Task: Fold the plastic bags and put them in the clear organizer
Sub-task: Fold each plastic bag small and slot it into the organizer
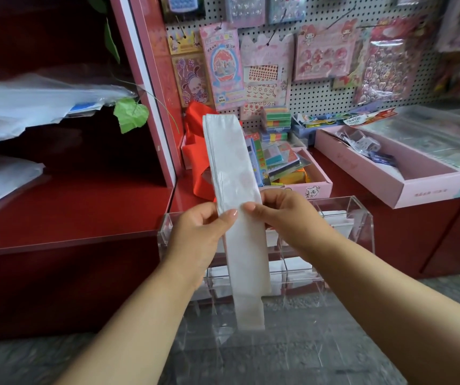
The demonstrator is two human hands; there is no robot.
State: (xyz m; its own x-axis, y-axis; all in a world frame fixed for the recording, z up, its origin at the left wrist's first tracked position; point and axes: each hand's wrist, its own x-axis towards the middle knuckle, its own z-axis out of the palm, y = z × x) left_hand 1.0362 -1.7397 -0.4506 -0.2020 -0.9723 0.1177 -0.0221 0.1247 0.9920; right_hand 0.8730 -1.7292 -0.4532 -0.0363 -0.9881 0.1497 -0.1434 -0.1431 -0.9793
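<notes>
A white plastic bag (pixel 231 162), folded into a long narrow strip, stands upright in mid-air, its handle end hanging down below the hands. My left hand (pixel 198 232) pinches the strip's middle from the left, thumb on its front. My right hand (pixel 284 215) pinches the same spot from the right. Below and behind the hands sits the clear organizer (pixel 362 226), an acrylic box with compartments; folded white bags (pixel 334 218) lie in its back right compartment and more in the front ones.
A red counter (pixel 70 215) lies to the left, with loose white plastic bags (pixel 28 107) on the shelves behind. Pink trays of stationery (pixel 317 187) stand behind the organizer. A pegboard (pixel 320 93) hung with sticker packs fills the back.
</notes>
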